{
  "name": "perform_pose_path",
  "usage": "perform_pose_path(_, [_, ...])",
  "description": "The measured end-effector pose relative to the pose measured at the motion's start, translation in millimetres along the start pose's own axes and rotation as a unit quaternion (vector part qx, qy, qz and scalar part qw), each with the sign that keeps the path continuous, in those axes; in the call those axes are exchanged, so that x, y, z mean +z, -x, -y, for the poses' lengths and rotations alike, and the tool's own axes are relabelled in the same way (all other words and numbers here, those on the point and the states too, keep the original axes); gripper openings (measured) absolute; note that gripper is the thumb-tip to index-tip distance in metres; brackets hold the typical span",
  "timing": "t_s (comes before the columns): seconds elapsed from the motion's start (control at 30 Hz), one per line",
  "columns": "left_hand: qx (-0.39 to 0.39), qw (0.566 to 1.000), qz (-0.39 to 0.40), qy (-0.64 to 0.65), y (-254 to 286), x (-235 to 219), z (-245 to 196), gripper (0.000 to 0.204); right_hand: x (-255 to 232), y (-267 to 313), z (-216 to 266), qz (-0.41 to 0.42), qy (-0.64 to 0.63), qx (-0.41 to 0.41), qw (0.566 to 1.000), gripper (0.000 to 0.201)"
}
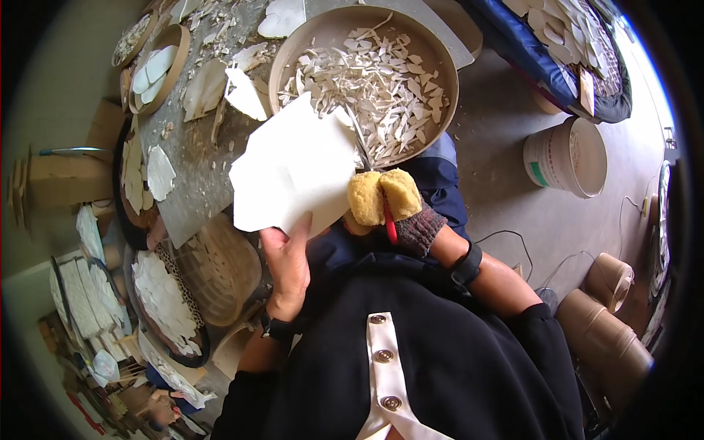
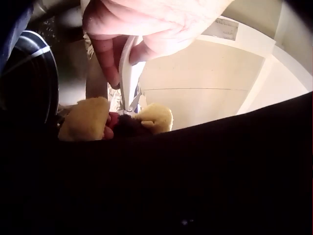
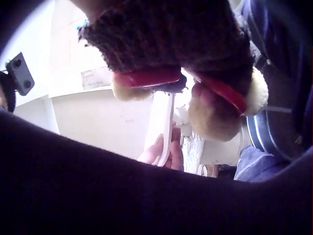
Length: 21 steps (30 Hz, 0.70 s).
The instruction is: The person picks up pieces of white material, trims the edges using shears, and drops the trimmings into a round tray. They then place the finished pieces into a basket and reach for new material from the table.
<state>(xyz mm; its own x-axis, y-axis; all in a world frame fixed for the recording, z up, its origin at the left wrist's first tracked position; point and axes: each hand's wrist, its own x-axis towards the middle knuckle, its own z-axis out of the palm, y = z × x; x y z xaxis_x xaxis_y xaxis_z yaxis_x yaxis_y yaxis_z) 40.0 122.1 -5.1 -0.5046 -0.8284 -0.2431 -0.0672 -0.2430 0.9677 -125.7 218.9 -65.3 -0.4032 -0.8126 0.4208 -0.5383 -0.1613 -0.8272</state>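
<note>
A thin white sheet-like piece (image 1: 293, 165) with an uneven outline is pinched at its near edge by my bare left hand (image 1: 287, 262), thumb on top. In the left wrist view the piece (image 2: 129, 73) stands edge-on between thumb and fingers. My right hand (image 1: 419, 224), in a dark knitted glove with yellow foam pads (image 1: 402, 192), grips red-handled scissors (image 1: 390, 226). Their blades lie at the sheet's right edge, pointing toward the pan. Both red handles (image 3: 146, 78) show apart in the right wrist view. Beyond the sheet, a round pan (image 1: 447, 110) holds many small white scraps.
Left of the pan is a scrap-strewn grey table (image 1: 183, 147) bearing larger white pieces and a round container (image 1: 174, 70). Baskets of white pieces (image 1: 165, 304) stand lower left. On the right are a white bucket (image 1: 546, 158), cardboard tubes (image 1: 598, 330) and a heaped blue-edged basket (image 1: 550, 62).
</note>
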Motion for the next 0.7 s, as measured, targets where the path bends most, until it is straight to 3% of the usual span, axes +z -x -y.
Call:
perform_pose_path(0.2, [-0.042, 0.999, 0.023, -0.008, -9.6, -12.9, -4.9, 0.043, -12.2, -6.1, 9.1, 0.017, -0.013, -0.026, 0.999, 0.022])
perform_pose_path(0.4, [-0.022, 1.000, 0.014, -0.001, -12.4, -12.3, -16.1, 0.044, -7.1, -0.5, 3.7, 0.007, -0.008, -0.027, 1.000, 0.019])
perform_pose_path(0.43, [-0.027, 0.999, 0.021, 0.006, -13.2, -12.8, -19.6, 0.045, -1.7, 5.1, -4.9, 0.047, -0.203, 0.075, 0.975, 0.020])
perform_pose_path(0.47, [-0.032, 0.999, 0.027, 0.013, -14.4, -13.7, -23.1, 0.047, 3.7, 10.9, -13.6, 0.031, -0.452, 0.195, 0.870, 0.022])
perform_pose_path(0.5, [-0.037, 0.999, 0.031, 0.022, -15.3, -15.2, -25.9, 0.048, 7.8, 13.6, -18.5, -0.025, -0.603, 0.299, 0.740, 0.024])
perform_pose_path(0.6, [-0.066, 0.995, 0.075, 0.021, -23.3, -28.2, -36.2, 0.050, 6.0, 15.8, -21.2, 0.006, -0.806, 0.308, 0.505, 0.031])
perform_pose_path(0.63, [-0.042, 0.997, 0.068, 0.024, -27.3, -32.5, -37.9, 0.050, 1.2, 14.6, -20.2, 0.043, -0.800, 0.247, 0.544, 0.031])
perform_pose_path(0.7, [0.008, 0.998, 0.056, 0.029, -36.2, -40.0, -40.0, 0.050, -3.7, 8.4, -8.9, 0.064, -0.829, 0.243, 0.499, 0.030])
